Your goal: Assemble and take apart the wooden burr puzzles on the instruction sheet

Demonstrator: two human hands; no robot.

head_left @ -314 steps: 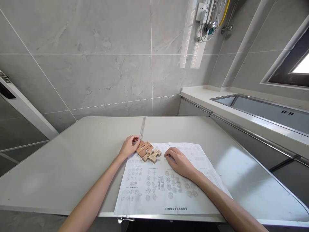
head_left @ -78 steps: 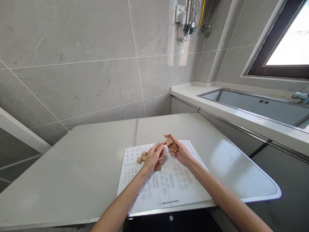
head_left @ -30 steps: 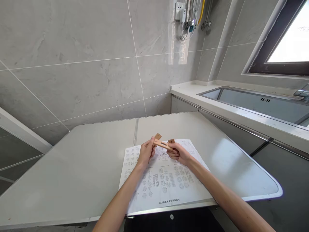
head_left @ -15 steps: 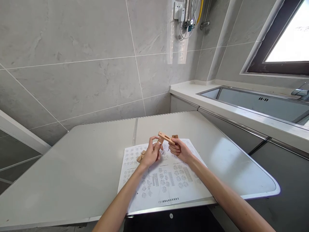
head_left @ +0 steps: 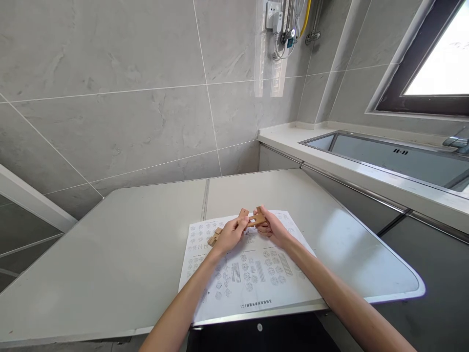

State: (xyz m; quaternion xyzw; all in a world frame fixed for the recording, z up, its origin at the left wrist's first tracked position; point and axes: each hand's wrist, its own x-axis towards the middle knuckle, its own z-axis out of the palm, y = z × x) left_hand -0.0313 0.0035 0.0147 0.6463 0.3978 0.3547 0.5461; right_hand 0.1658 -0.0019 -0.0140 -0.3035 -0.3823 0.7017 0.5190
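Between my hands, above a printed sheet [head_left: 252, 288], are notched wooden puzzle pieces. My left hand [head_left: 231, 234] is closed on one wooden puzzle piece [head_left: 244, 212], whose end sticks up past the fingers. My right hand [head_left: 269, 225] pinches another wooden puzzle piece [head_left: 261, 218], which has a slot cut in it and reaches across toward my left fingers. Whether the two pieces interlock I cannot tell. More wooden pieces [head_left: 213, 238] lie on the sheet just left of my left hand, partly hidden by it. Small line diagrams cover the sheet.
A white folding table [head_left: 110, 264] carries the sheet at its front edge. To the right runs a counter [head_left: 278, 135] with a steel sink [head_left: 381, 151] and a tap [head_left: 456, 142]. Behind is a grey tiled wall [head_left: 146, 132] with a socket [head_left: 271, 14] and pipes.
The piece in my right hand has been turned and lowered from its raised, slanting position, and now lies nearly level. My hands have drawn closer, and my left fingers have closed in.
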